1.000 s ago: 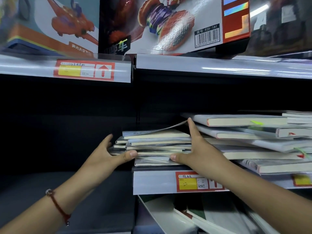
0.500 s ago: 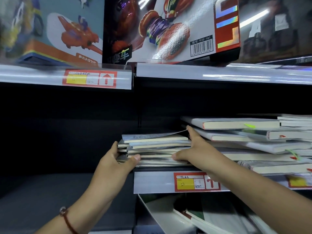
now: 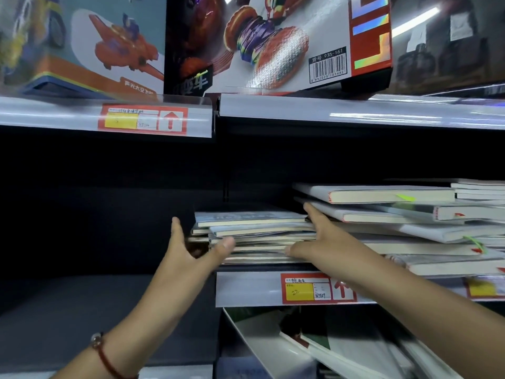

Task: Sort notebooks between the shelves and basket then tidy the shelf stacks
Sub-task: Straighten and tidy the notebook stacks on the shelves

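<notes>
A dark store shelving unit fills the view, its back panel almost black, with pale plastic price rails running along the shelf edges. On the top shelf stand boxed toys: a toy box printed with a spinning-top picture and a barcode, and to its left another box showing an orange craft. A red and yellow price tag sits in the left rail. On the middle shelf, right of the centre upright, lies a short stack of notebooks, flat and a little uneven, its edges not quite square. Touching its right side is a taller, messier pile of notebooks that fans out toward the right edge of the view. The left hand is open, fingers straight and reaching up along the stack's left end, thumb laid against the near edge of the stack. The right hand is open as well, its fingers flat against the stack's right end where it meets the taller pile, thumb touching the near edge low down. Neither hand grips anything; they bracket the stack from both sides. A red cord bracelet circles the left wrist. Another price tag hangs in the rail just below the stack, and under it more notebooks lean on the lower shelf.
</notes>
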`<control>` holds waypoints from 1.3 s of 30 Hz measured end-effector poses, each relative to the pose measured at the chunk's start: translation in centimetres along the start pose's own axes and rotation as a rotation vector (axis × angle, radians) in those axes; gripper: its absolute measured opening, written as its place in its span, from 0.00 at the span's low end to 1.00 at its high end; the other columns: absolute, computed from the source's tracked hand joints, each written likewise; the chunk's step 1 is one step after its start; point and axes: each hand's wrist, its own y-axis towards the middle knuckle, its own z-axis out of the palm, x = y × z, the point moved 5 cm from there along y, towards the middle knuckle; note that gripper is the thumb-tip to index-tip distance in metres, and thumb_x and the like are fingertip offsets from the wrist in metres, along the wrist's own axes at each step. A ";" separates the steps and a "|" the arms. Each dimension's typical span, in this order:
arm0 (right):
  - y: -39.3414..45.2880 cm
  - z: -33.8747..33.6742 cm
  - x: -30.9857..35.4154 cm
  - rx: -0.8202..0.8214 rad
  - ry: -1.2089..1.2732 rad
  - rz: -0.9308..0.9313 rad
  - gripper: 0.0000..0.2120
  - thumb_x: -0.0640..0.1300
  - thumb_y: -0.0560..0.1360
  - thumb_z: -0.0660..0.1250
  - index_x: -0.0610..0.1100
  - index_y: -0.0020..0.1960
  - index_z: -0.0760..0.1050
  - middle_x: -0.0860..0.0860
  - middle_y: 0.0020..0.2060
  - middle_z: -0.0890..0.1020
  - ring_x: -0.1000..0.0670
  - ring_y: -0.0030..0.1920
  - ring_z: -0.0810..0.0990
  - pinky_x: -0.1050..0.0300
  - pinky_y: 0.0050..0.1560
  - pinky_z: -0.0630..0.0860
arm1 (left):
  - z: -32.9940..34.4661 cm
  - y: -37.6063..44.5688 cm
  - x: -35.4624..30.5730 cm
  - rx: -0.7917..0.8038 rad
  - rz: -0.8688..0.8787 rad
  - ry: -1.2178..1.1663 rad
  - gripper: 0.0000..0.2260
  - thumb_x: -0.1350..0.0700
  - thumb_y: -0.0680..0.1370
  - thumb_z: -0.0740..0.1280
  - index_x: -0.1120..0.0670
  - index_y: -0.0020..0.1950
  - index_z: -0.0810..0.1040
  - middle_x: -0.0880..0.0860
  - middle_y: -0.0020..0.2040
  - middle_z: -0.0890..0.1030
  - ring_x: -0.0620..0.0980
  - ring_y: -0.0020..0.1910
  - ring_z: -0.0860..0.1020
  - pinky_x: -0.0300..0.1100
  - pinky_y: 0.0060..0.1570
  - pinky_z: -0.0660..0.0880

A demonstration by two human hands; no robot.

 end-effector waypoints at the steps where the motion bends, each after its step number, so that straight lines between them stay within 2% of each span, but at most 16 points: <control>1: -0.4 0.0 0.0 0.005 -0.021 -0.011 0.44 0.52 0.76 0.69 0.60 0.80 0.42 0.61 0.66 0.67 0.61 0.46 0.74 0.68 0.41 0.67 | -0.4 0.7 0.1 -0.003 -0.015 0.001 0.61 0.23 0.56 0.71 0.38 0.80 0.41 0.41 0.78 0.60 0.45 0.76 0.61 0.46 0.73 0.60; 4: -1.0 -0.2 -0.2 -0.013 -0.053 -0.026 0.43 0.57 0.77 0.67 0.60 0.80 0.42 0.61 0.75 0.63 0.60 0.53 0.72 0.63 0.49 0.68 | -0.5 3.0 0.2 0.080 -0.090 -0.209 0.52 0.20 0.62 0.63 0.46 0.79 0.61 0.45 0.76 0.67 0.47 0.74 0.67 0.52 0.75 0.60; 6: -1.2 -0.2 0.0 -0.031 -0.079 -0.031 0.41 0.59 0.78 0.65 0.60 0.80 0.42 0.60 0.76 0.62 0.62 0.51 0.71 0.65 0.46 0.67 | 0.0 3.9 -0.5 0.142 -0.116 -0.371 0.42 0.23 0.70 0.59 0.54 0.71 0.75 0.54 0.64 0.81 0.53 0.64 0.79 0.53 0.70 0.68; 8: -1.2 -0.1 0.1 -0.042 -0.087 -0.034 0.40 0.59 0.79 0.64 0.59 0.80 0.42 0.59 0.76 0.62 0.62 0.50 0.67 0.69 0.41 0.65 | 0.3 4.5 -1.1 0.153 -0.141 -0.453 0.38 0.27 0.75 0.55 0.58 0.63 0.80 0.58 0.53 0.85 0.55 0.52 0.85 0.52 0.58 0.76; 11: -1.3 -0.1 -0.2 -0.057 -0.079 -0.039 0.39 0.59 0.79 0.63 0.59 0.80 0.43 0.59 0.75 0.64 0.64 0.42 0.69 0.69 0.40 0.65 | 0.8 5.2 -1.6 0.174 -0.161 -0.485 0.31 0.33 0.80 0.56 0.60 0.50 0.82 0.58 0.39 0.86 0.54 0.35 0.85 0.44 0.37 0.78; 13: -1.5 -0.2 -0.3 -0.071 -0.075 -0.046 0.38 0.59 0.79 0.64 0.59 0.80 0.45 0.59 0.74 0.66 0.68 0.40 0.67 0.69 0.41 0.65 | 1.2 5.4 -1.5 0.178 -0.175 -0.453 0.27 0.36 0.81 0.57 0.59 0.48 0.81 0.56 0.36 0.85 0.53 0.32 0.84 0.40 0.31 0.78; 16: -1.6 -0.3 -0.4 -0.098 -0.105 -0.068 0.37 0.59 0.79 0.64 0.59 0.80 0.47 0.59 0.73 0.67 0.65 0.50 0.70 0.67 0.45 0.67 | 1.6 5.3 -1.5 0.174 -0.219 -0.431 0.26 0.38 0.81 0.57 0.59 0.49 0.81 0.57 0.38 0.85 0.53 0.32 0.85 0.44 0.37 0.77; 18: -1.6 -0.2 -0.4 -0.103 -0.130 -0.078 0.37 0.59 0.78 0.64 0.59 0.80 0.47 0.59 0.71 0.69 0.63 0.49 0.65 0.70 0.43 0.66 | 2.0 5.4 -1.6 0.185 -0.220 -0.445 0.29 0.39 0.82 0.56 0.60 0.39 0.81 0.57 0.29 0.82 0.51 0.24 0.81 0.37 0.27 0.75; 19: -1.6 -0.1 -0.4 -0.106 -0.145 -0.084 0.37 0.59 0.78 0.63 0.59 0.80 0.47 0.58 0.69 0.71 0.63 0.54 0.74 0.73 0.42 0.65 | 2.4 5.4 -1.6 0.184 -0.235 -0.463 0.32 0.38 0.82 0.55 0.60 0.30 0.80 0.56 0.23 0.78 0.49 0.18 0.76 0.33 0.21 0.71; 20: -1.6 0.0 -0.5 -0.113 -0.162 -0.093 0.37 0.60 0.78 0.63 0.58 0.80 0.47 0.58 0.69 0.70 0.61 0.67 0.68 0.73 0.46 0.65 | 2.9 5.3 -1.8 0.173 -0.252 -0.476 0.34 0.38 0.82 0.55 0.58 0.24 0.78 0.54 0.20 0.75 0.49 0.15 0.73 0.31 0.18 0.69; 21: -1.6 0.1 -0.5 -0.122 -0.183 -0.105 0.38 0.61 0.78 0.63 0.58 0.80 0.47 0.58 0.73 0.66 0.59 0.67 0.70 0.71 0.53 0.65 | 3.2 5.3 -1.9 0.152 -0.260 -0.491 0.35 0.37 0.81 0.55 0.57 0.23 0.77 0.54 0.20 0.74 0.49 0.15 0.73 0.32 0.19 0.70; 25: -1.4 0.9 -0.5 -0.145 -0.299 -0.138 0.39 0.63 0.78 0.62 0.56 0.81 0.44 0.60 0.79 0.49 0.56 0.78 0.52 0.60 0.73 0.56 | 3.2 5.3 -1.2 0.061 -0.298 -0.552 0.30 0.31 0.77 0.58 0.57 0.36 0.80 0.56 0.29 0.81 0.55 0.26 0.82 0.47 0.36 0.76; 29: -1.5 0.8 -0.3 -0.119 -0.390 -0.143 0.41 0.62 0.78 0.62 0.56 0.81 0.41 0.60 0.79 0.45 0.56 0.79 0.50 0.59 0.74 0.55 | 3.0 5.5 -1.0 0.085 -0.234 -0.484 0.35 0.29 0.77 0.55 0.56 0.31 0.83 0.57 0.32 0.83 0.56 0.31 0.83 0.49 0.40 0.77; 32: -2.2 0.2 -0.3 -0.077 -0.424 -0.153 0.38 0.58 0.79 0.63 0.59 0.80 0.42 0.63 0.79 0.45 0.57 0.77 0.56 0.60 0.71 0.61 | 2.2 4.9 -1.0 0.130 -0.116 -0.294 0.31 0.23 0.71 0.55 0.45 0.48 0.85 0.55 0.52 0.86 0.54 0.52 0.84 0.52 0.59 0.76; 35: -2.8 -0.1 -0.4 -0.095 -0.492 -0.175 0.35 0.55 0.81 0.62 0.62 0.79 0.44 0.63 0.79 0.45 0.56 0.75 0.63 0.60 0.69 0.64 | 1.2 3.2 -1.0 0.207 0.065 -0.137 0.33 0.21 0.62 0.65 0.25 0.66 0.65 0.35 0.68 0.73 0.42 0.69 0.71 0.48 0.73 0.63; 39: -2.7 -0.5 -0.5 -0.097 -0.504 -0.195 0.33 0.53 0.81 0.62 0.62 0.79 0.47 0.63 0.79 0.48 0.57 0.77 0.57 0.60 0.72 0.60 | 0.6 1.9 -0.2 0.341 0.212 0.115 0.54 0.39 0.58 0.81 0.22 0.72 0.47 0.25 0.60 0.74 0.35 0.63 0.76 0.41 0.64 0.72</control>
